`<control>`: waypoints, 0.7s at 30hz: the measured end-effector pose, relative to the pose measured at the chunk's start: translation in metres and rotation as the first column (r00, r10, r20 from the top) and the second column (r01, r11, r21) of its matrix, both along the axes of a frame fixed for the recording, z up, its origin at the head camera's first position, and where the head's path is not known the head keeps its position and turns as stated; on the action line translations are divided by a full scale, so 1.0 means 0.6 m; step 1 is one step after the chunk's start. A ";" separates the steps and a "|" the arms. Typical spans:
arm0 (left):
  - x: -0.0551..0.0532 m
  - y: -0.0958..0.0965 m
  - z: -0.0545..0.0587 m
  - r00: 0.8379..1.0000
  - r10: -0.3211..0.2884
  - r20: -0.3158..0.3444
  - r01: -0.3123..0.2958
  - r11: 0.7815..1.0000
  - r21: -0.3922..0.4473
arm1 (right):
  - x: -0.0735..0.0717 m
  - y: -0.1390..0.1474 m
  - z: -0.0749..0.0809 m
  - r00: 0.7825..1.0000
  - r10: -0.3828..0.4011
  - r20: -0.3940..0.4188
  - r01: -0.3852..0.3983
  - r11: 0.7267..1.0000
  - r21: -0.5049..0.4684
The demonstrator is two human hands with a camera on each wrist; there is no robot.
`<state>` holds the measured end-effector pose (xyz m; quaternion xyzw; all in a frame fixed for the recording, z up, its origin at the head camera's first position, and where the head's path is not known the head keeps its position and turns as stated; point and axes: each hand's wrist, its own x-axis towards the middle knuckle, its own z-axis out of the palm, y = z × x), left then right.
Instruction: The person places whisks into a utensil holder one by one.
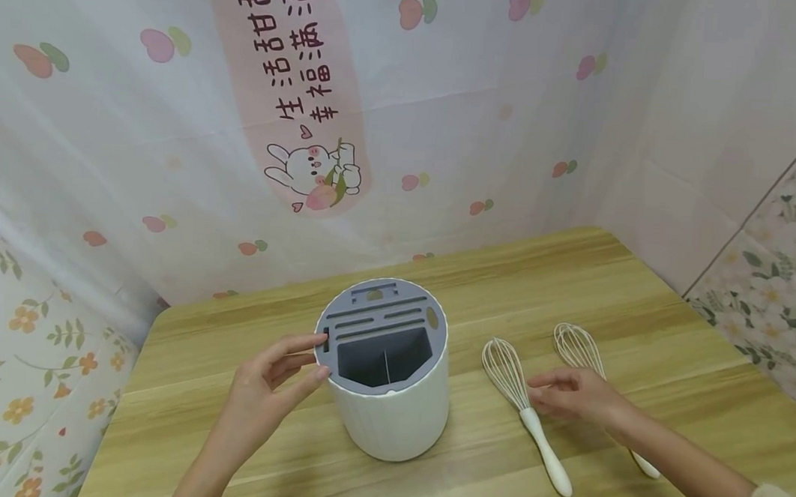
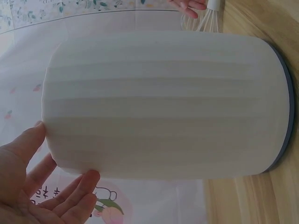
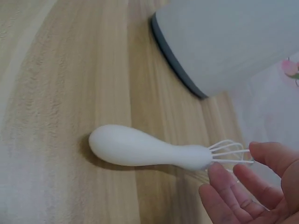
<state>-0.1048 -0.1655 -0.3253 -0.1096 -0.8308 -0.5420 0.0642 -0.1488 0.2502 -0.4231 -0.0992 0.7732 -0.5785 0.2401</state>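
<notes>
In the head view, a white utensil holder [image 1: 396,421] with a grey slotted top [image 1: 351,298] stands upright on the table. My left hand [image 1: 262,384] rests its fingertips and thumb against the holder's left rim, its fingers fairly straight. The left wrist view has the ribbed white wall of the holder [image 2: 159,107] with that hand [image 2: 51,186] at its upper end. A white whisk [image 1: 537,428] lies right of the holder. Beside its wires is my right hand [image 1: 579,397], thumb and fingers apart around the wire base; whether they touch is unclear in the right wrist view [image 3: 252,186].
A second white whisk [image 1: 578,348] lies farther right, its handle partly hidden behind the right forearm. The wood-grain table [image 1: 518,277] ends at a printed curtain [image 1: 432,115] at the back. Floral cloth [image 1: 26,379] hangs on the left side.
</notes>
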 end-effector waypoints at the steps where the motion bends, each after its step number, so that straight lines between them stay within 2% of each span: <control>1: 0.000 0.000 0.000 1.000 0.000 -0.003 0.000 1.000 -0.001 | 0.001 0.002 -0.002 1.000 0.003 0.003 -0.003 1.000 0.012; 5: 0.000 0.000 0.000 1.000 -0.002 -0.007 0.002 1.000 0.002 | 0.004 0.009 -0.011 0.997 -0.004 0.079 0.002 1.000 0.031; 10: 0.000 -0.001 0.001 1.000 -0.005 -0.006 0.005 1.000 0.013 | 0.006 0.016 -0.023 0.979 0.032 0.199 -0.030 0.999 -0.012; 13: 0.000 -0.002 0.001 1.000 -0.004 -0.002 0.004 1.000 0.013 | 0.006 0.020 -0.031 0.970 0.067 0.232 -0.063 0.998 -0.026; 21: 0.000 -0.003 -0.001 1.000 -0.006 0.009 0.006 1.000 0.008 | -0.004 0.021 -0.044 0.956 0.092 0.278 -0.106 0.994 0.038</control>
